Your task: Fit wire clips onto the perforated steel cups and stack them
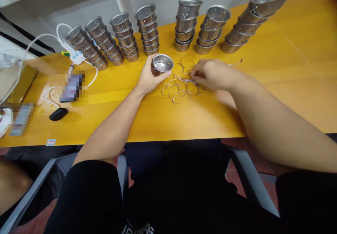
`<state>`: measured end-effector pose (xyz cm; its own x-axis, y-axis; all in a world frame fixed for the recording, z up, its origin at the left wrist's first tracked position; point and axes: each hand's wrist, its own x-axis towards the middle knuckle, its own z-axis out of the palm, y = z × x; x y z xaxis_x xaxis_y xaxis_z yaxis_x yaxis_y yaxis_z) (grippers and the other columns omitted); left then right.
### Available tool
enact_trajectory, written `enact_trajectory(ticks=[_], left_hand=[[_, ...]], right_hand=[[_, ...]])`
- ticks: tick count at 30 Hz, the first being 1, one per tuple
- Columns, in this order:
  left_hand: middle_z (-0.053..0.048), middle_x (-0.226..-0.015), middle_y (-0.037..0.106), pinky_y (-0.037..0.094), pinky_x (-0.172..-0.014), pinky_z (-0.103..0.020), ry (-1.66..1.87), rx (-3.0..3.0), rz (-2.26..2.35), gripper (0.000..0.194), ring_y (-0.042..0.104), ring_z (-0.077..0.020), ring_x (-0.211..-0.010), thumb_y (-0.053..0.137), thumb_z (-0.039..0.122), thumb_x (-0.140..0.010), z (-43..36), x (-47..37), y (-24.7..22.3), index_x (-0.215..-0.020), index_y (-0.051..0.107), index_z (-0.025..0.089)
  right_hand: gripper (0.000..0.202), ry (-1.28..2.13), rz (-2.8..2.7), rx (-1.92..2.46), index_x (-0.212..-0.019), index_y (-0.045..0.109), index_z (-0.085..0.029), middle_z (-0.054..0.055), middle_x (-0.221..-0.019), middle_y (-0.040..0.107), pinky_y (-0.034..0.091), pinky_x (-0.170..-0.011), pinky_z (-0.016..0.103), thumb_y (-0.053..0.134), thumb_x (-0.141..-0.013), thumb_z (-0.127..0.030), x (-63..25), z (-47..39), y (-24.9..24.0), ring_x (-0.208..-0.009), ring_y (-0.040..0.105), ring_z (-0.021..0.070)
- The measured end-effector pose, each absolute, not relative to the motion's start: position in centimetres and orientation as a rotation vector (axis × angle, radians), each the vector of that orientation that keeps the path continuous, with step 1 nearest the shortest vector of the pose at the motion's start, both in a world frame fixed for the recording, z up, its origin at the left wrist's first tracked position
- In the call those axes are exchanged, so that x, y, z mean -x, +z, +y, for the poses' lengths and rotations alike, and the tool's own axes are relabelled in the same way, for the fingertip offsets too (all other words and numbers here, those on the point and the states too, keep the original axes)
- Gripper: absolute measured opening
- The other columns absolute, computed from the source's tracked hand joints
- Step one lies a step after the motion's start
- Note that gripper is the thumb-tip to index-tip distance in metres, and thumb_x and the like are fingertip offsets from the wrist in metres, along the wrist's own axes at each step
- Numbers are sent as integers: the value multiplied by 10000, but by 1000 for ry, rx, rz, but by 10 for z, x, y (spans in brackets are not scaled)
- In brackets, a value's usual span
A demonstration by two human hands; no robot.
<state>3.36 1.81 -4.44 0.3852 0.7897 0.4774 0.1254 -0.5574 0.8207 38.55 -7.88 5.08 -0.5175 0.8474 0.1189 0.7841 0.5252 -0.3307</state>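
Seven stacks of perforated metal cups (150,34) line the back of the tabletop (105,121): four to the left, then a gap, three to the right. Left hand (147,78) has one loose cup (162,64), gripped from the left side with fingers curled round the wall and thumb across the near side. Cup is mouth up, holes visible inside; can't tell if its base touches the tabletop.

Right hand (213,73): thumb and fingers drawn together in a pinch at the right edge of a loose pile of thin curved wires (181,86). Can't tell if a wire is between the fingertips. One wire end pokes out beyond that hand, off to the right. Pile sits just right of the held cup, wires crossing each other in all directions.

Left side: white power strip (77,57) beside the leftmost stack, white cable (95,77) looping from it, pixelated dark device (72,87), black oval object (58,114) nearer the front edge, second pixelated device (22,119) farther left. Small numbered label (51,142) on the front edge.
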Motion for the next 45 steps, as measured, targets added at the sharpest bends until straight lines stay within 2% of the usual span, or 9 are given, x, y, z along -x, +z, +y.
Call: enact_trajectory(ticks=[7,14,20,24,30,34,37,41,45], left_hand=[[-155,-1620,775,646,-1456,-690,1193,-1915,841,1113,812,-405,-1582,1089,976,-842,5,-41,-32,-1621,650,314],[-178,-1669,744,656,-1441,-682,1175,-1960,765,1178,809,-399,-1577,1087,986,-834,11,-39,-42,-1659,593,306],[-162,-1667,744,711,-1381,-657,1229,-1952,717,1144,830,-371,-1537,1119,930,-826,20,-38,-53,-1640,570,343],[-170,-1693,727,695,-1408,-670,1218,-1966,690,1133,802,-387,-1599,1121,903,-850,23,-37,-56,-1664,562,347],[-161,-1682,726,684,-1410,-647,1220,-1981,651,1145,798,-383,-1602,1108,909,-855,21,-37,-54,-1673,547,337],[-152,-1656,748,703,-1376,-642,1225,-1987,690,1174,819,-377,-1559,1102,952,-824,16,-38,-48,-1673,578,333],[-148,-1605,783,688,-1390,-676,1197,-2008,731,1162,815,-399,-1545,1147,937,-779,8,-38,-37,-1635,656,322],[-138,-1593,789,655,-1433,-687,1186,-1997,769,1145,795,-409,-1544,1221,866,-736,-3,-39,-22,-1625,718,349],[-121,-1525,789,641,-1453,-707,1207,-1977,814,1064,787,-406,-1545,1236,849,-732,-10,-40,-16,-1518,762,311]], right_hand=[[114,338,-2531,1324,-1192,828,-299,186,-1335,882,724,-1055,591,741,-1136,-249,-377,-87,58,-1138,851,428],[185,286,-2517,1342,-1095,798,-305,169,-1304,865,672,-988,547,688,-1221,-385,-369,-84,51,-1113,835,425],[190,353,-2422,1325,-1209,777,-336,190,-1294,884,691,-1101,651,613,-1228,-431,-374,-92,69,-1181,830,476],[255,443,-2280,1286,-1332,858,-365,170,-1333,910,682,-1193,691,718,-1202,-535,-381,-92,74,-1287,850,506],[376,319,-2385,1238,-1362,932,-234,265,-1320,886,685,-1221,699,604,-1182,-278,-385,-86,72,-1324,854,517],[201,373,-2265,1324,-1251,848,-244,263,-1348,893,678,-1211,618,667,-1162,-233,-385,-88,75,-1211,856,445],[84,452,-2114,1361,-1182,731,-285,223,-1257,905,686,-1078,585,776,-1126,-326,-384,-89,73,-1062,820,401],[371,715,-1879,1209,-1137,640,-334,105,-948,839,592,-738,482,930,-932,-443,-382,-83,66,-777,713,305],[476,851,-1760,1154,-1041,641,-346,53,-755,783,537,-614,456,1025,-859,-562,-378,-82,66,-602,676,270]])
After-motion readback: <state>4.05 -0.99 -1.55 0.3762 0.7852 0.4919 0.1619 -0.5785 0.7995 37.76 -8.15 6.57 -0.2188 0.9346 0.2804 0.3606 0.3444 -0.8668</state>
